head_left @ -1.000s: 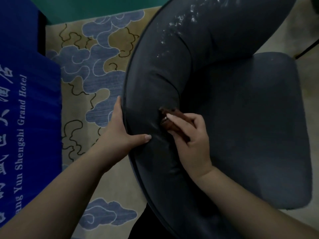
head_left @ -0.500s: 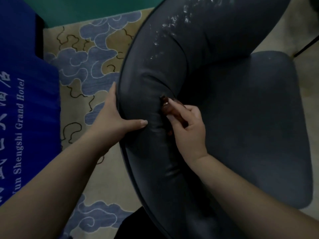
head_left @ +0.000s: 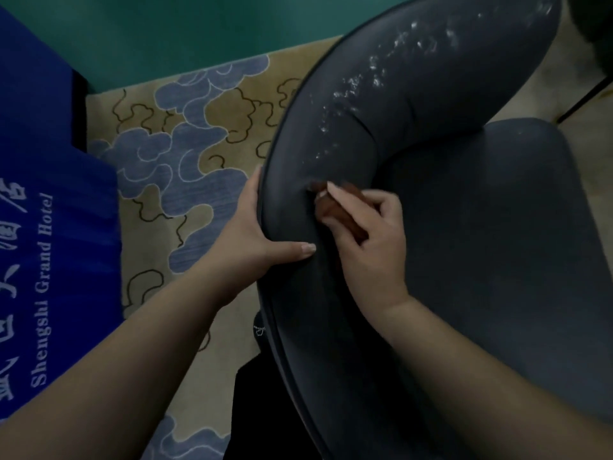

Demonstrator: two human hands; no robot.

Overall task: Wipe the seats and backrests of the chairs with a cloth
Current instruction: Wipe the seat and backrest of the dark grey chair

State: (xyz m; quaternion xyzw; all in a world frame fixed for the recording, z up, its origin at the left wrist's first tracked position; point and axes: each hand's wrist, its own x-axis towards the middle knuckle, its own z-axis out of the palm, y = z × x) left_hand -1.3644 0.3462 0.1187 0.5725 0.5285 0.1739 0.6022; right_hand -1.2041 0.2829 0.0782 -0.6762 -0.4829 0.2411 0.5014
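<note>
Head camera looks down on a dark grey chair, and we see our two bare arms reaching in from 6 o'clock. Our left hand holds the curved backrest by its outer rim. The thumb lies flat and straight on the top of the backrest, pointing to 3 o'clock. The other fingers go down the far side of the rim, so we cannot tell how they bend.

Our right hand is just beside that thumb, at its 2 o'clock. Its fingers curl round a small brown cloth and push it against the inner face of the backrest. One fingertip lies straight on top of the cloth.

White specks dot the backrest up toward 12 o'clock from the cloth. The seat lies at 3 o'clock.

A blue cloth with white letters hangs at 9 o'clock. Under the chair is a tan carpet with blue clouds.
</note>
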